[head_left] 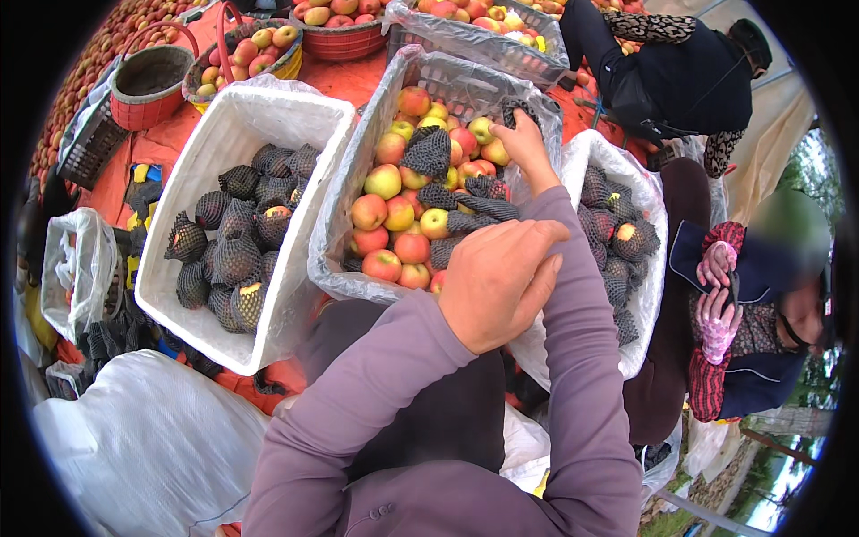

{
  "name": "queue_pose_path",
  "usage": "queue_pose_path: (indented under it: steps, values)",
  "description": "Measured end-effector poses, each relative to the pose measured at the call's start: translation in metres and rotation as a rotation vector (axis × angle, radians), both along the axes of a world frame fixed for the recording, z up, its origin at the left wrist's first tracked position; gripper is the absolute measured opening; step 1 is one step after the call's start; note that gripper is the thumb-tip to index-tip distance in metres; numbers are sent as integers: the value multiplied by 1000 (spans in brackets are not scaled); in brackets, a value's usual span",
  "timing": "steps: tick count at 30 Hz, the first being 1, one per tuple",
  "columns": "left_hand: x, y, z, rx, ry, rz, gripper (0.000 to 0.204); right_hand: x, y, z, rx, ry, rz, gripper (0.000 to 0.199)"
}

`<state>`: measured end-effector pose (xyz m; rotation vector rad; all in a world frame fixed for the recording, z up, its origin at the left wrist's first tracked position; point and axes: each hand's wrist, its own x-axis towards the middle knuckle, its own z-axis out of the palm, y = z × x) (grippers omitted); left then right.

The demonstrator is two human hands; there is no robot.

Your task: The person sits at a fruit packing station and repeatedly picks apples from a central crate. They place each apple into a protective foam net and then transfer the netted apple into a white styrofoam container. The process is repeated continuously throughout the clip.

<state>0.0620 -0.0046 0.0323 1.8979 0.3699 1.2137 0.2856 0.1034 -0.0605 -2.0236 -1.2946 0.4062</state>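
Observation:
A plastic-lined crate (324,234) in front of me holds loose red-yellow apples (383,182) and several black foam net sleeves (428,152). Reaching to its far right corner, my right hand (528,150) is closed on a black foam net (519,109); whether an apple sits inside it is hidden. My left hand (501,285) hovers over the crate's near right part with bent fingers, thumb and forefinger close to each other. What it holds, if anything, cannot be seen. Loose net sleeves (479,210) lie just beyond it.
White foam boxes of netted apples stand left (157,268) and right (658,259) of the crate. Baskets (148,112) and more apple crates (537,63) are beyond. A person (680,80) works at the far right; another person (752,295) sits nearer. A white sack (152,438) lies near left.

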Motion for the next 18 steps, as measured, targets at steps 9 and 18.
queue_pose_path:
  steps: [9, 18]
  values:
    - [-6, 25, 4, -131, 21, -96, 12, 25, 94, -113, -101, -256, -22, 39]
    - [-5, 38, 7, -259, 145, -131, 11, -26, 70, -122, -453, -323, 112, 40]
